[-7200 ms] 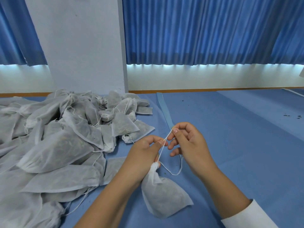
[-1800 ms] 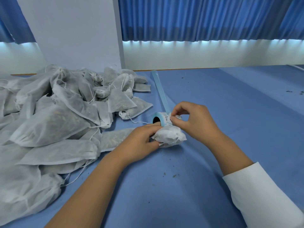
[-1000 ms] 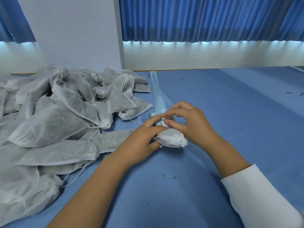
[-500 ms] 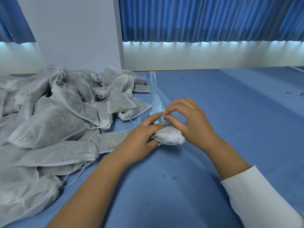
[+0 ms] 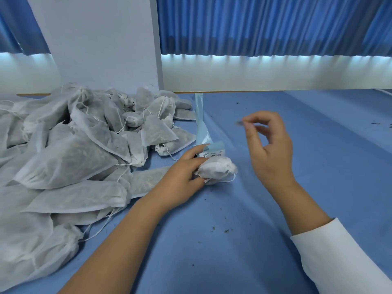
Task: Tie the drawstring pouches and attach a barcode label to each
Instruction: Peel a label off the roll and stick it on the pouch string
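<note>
Fingers [image 5: 262,115] of the right hand [image 5: 271,149] raised above the blue cloth [image 5: 318,166], thumb and forefinger pinched together on what looks like a peeled label [image 5: 239,123] (blurred, print not readable), the other fingers loosely curled. Left hand [image 5: 182,175] low on the cloth, curled round the pouch [image 5: 218,169], forefinger stretched onto the label strip [image 5: 200,124] just behind it. Pouch lies on the cloth between the two hands, neck bunched, a bit of drawstring [image 5: 233,178] showing at its right side; knot itself not visible. Risks as I judge them: the sticker may fold on itself or cling to a fingertip on the way down, and the puffy woven-looking fabric gives a poor flat seat, so a corner could lift; crumbs [image 5: 227,231] on the cloth could foul the adhesive. Containers: white gauzy pouches, each holding dark dried bits that show dimly through the fabric. Large heap of pouches [image 5: 70,149] to the left, cords trailing, none showing a label from here.
</note>
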The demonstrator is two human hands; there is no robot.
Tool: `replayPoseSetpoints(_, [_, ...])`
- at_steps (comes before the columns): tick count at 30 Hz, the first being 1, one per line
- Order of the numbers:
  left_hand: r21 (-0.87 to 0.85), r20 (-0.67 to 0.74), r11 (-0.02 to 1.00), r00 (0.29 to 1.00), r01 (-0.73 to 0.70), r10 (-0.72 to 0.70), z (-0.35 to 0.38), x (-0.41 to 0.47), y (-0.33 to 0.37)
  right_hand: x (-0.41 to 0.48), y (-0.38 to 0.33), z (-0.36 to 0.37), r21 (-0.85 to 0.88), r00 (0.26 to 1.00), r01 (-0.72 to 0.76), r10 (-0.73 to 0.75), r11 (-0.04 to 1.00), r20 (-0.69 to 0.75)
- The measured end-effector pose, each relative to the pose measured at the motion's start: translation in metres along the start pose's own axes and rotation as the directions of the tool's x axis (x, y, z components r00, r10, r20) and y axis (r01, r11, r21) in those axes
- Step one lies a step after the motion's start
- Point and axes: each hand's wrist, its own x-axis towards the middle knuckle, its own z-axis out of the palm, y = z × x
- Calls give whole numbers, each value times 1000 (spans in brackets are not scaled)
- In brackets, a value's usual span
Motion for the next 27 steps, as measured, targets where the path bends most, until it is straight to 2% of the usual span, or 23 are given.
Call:
replayPoseSetpoints(3, [-79,-82,997,997,8,-14,2,2,2,3,0,-1,124,982,-183,187,975,-17])
replayPoseSetpoints(5, [-218,-141,975,987,45,-77,3,4,3,3,2,0,138,960,-279,278,950,27])
replayPoseSetpoints(7, [-427,-125,890,965,159,-232,2,6,4,4,3,0,130,937,-347,339,929,81])
replayPoseSetpoints(9, [-590,-51,768,938,248,-342,1,9,5,4,3,-1,128,915,-398,383,909,127])
replayPoseSetpoints(13, [-740,-31,614,897,276,-441,0,13,9,1,4,0,172,861,-502,471,848,192])
replayPoseSetpoints(17, [-807,-41,534,880,250,-474,-5,14,10,2,6,2,305,801,-599,548,740,243])
replayPoseSetpoints(21, [-810,-35,529,879,254,-476,-6,13,11,4,7,-1,441,736,-676,572,590,362])
replayPoseSetpoints(27, [-802,-31,536,877,264,-479,-8,11,14,2,5,-1,508,725,-689,499,518,474])
